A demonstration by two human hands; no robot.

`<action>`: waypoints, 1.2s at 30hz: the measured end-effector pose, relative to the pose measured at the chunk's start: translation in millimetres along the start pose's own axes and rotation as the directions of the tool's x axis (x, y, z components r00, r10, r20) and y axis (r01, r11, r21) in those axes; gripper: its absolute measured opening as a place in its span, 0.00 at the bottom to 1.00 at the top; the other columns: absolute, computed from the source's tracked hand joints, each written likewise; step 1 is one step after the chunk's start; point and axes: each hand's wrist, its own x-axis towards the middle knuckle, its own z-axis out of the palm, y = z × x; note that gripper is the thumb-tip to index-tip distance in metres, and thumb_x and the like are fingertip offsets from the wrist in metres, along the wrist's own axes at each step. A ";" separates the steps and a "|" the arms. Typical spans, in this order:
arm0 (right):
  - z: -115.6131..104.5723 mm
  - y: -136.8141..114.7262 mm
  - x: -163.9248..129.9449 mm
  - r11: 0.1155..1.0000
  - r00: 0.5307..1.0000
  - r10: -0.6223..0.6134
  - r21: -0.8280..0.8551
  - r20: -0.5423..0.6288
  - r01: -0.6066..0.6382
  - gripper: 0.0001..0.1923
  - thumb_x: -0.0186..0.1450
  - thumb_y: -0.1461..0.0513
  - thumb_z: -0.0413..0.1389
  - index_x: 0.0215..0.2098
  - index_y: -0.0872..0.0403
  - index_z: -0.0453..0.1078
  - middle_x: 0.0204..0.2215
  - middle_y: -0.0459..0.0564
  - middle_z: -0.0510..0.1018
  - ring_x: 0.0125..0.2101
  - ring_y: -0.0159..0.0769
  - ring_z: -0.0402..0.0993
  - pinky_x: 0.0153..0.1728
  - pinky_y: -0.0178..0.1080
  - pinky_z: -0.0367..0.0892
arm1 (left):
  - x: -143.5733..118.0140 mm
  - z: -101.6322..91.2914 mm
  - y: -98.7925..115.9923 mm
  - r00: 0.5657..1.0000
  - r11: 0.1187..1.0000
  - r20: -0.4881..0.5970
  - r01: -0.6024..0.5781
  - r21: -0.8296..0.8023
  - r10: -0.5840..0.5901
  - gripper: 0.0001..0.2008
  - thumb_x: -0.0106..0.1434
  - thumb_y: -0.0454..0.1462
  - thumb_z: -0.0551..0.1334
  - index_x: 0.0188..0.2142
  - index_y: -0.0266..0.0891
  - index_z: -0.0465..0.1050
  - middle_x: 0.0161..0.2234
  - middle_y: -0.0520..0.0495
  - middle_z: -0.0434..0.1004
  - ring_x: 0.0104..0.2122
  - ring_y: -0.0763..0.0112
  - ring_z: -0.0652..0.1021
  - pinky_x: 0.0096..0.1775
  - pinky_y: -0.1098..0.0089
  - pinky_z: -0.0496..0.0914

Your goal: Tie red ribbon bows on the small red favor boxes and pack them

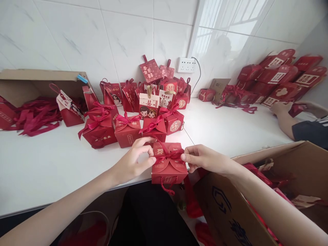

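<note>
A red gift box (169, 174) with gold print sits at the table's front edge. Its top flaps are folded in, and a dark red ribbon (169, 154) is tied in a bow across them. My left hand (133, 160) has thumb and forefinger closing on the bow's left side, with another finger stretched along the box's far left corner. On the opposite side, my right hand (202, 159) pinches the bow's right loop between thumb and fingers. A twisted red cord handle (167, 189) hangs down the box's front.
Behind stand several ribboned red boxes (128, 131) and gift bags (148, 106). Loose ribbons (38, 114) spill from a carton (38, 75) at left. An open carton (222, 205) stands at front right. Stacked boxes (276, 73) and another person's hand (280, 109) are at far right.
</note>
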 end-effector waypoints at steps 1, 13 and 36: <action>0.5 1.3 -0.8 0.999 1.000 -0.009 -0.052 -0.017 0.008 0.20 0.56 0.47 0.58 0.22 0.54 0.62 0.18 0.41 0.69 0.21 0.29 0.65 0.25 0.34 0.60 | -1.8 1.2 2.4 0.999 1.000 -0.035 0.014 0.028 -0.013 0.11 0.58 0.46 0.56 0.27 0.42 0.66 0.54 0.46 0.62 0.55 0.53 0.62 0.55 0.55 0.56; 5.0 7.5 2.1 0.996 0.996 -0.084 -0.034 -0.028 0.083 0.19 0.58 0.48 0.55 0.23 0.55 0.61 0.20 0.40 0.62 0.23 0.27 0.56 0.26 0.34 0.53 | -15.4 3.3 18.7 0.975 0.959 -0.016 0.219 0.180 -0.220 0.20 0.61 0.52 0.52 0.24 0.40 0.62 0.22 0.55 0.63 0.23 0.73 0.66 0.28 0.71 0.59; -20.8 8.9 6.1 0.983 0.984 -0.176 -0.048 -0.005 0.176 0.17 0.56 0.52 0.59 0.23 0.55 0.64 0.20 0.42 0.65 0.23 0.28 0.59 0.26 0.34 0.55 | 5.0 -7.1 -2.5 0.981 0.995 0.195 0.040 -0.093 -0.021 0.15 0.61 0.44 0.54 0.22 0.39 0.56 0.23 0.55 0.58 0.25 0.75 0.62 0.28 0.73 0.58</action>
